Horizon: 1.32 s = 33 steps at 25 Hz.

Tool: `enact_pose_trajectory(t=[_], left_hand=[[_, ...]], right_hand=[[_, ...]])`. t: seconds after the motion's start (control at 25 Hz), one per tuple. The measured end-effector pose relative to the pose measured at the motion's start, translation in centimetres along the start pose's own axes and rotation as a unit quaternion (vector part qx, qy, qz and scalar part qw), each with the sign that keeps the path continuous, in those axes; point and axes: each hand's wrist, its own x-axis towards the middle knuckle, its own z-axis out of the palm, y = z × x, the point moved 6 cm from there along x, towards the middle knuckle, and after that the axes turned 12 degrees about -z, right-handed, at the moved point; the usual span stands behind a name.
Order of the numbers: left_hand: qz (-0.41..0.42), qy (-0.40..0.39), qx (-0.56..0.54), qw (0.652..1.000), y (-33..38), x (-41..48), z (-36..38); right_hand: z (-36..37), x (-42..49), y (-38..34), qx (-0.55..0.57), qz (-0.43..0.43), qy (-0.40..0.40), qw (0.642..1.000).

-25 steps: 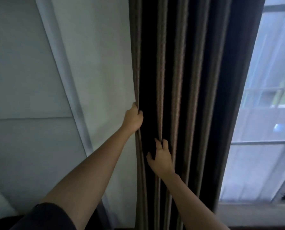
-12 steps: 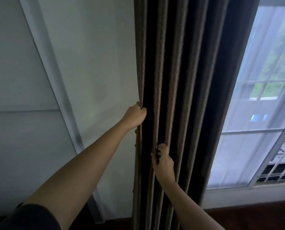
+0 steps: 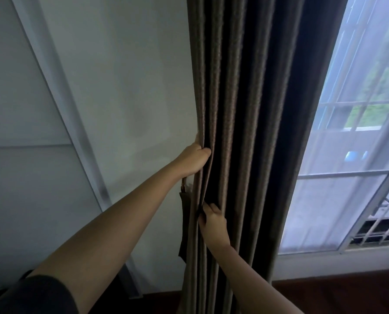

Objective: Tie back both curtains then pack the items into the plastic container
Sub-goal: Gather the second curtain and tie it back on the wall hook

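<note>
Now the gathered brown curtain point(image 3: 241, 132) is hung between the wall point(image 3: 121, 87) and the window point(image 3: 352, 177), with its left edge gripped by the left hand point(image 3: 194, 159) and pleats lower down pinched by the right hand point(image 3: 212, 223). Since half a second ago the right hand has been shifted down toward that edge and a dark tieback strap point(image 3: 185, 223) has been exposed just beside it, so tying is judged near. No plastic container is in view.
</note>
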Motion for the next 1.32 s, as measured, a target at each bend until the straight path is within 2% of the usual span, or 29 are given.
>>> enact_pose_trajectory(t=[0.16,0.32,0.4,0.52,0.56,0.68,0.76,1.0,1.12,1.32], left_hand=[[0.015,-0.036,-0.034,0.999,0.9,-0.2,1.7],[0.049,0.034,0.020,0.998,1.5,0.8,1.9],[0.036,0.037,0.029,0.998,0.6,1.8,1.3],[0.027,0.017,0.052,0.998,-0.4,2.3,0.4],[0.028,0.020,0.059,0.998,-0.4,2.2,0.2],[0.016,0.033,0.047,0.998,-0.7,2.1,0.1],[0.018,0.034,0.043,0.998,-0.8,2.2,0.1],[0.041,0.023,0.066,0.997,0.0,1.8,0.3],[0.039,0.013,0.064,0.997,0.6,1.4,1.1],[0.012,-0.004,0.015,1.000,1.3,0.9,3.0]], right_hand=[[1.2,0.0,-0.8,0.013,0.004,-0.005,1.000],[1.5,-0.3,-1.4,0.056,-0.004,0.008,0.998],[-0.6,-0.4,-1.1,0.077,-0.033,0.075,0.994],[-5.8,0.7,0.0,0.045,-0.020,0.265,0.963],[-6.8,1.9,0.1,0.039,-0.014,0.275,0.960],[-6.2,5.2,-0.4,0.070,0.018,0.161,0.984],[-4.6,5.0,0.2,0.038,0.015,0.113,0.993],[-1.2,0.5,2.4,0.082,0.009,0.099,0.992],[-1.4,0.9,2.4,0.064,0.014,0.079,0.995],[-0.6,0.7,0.6,0.058,0.009,0.059,0.997]])
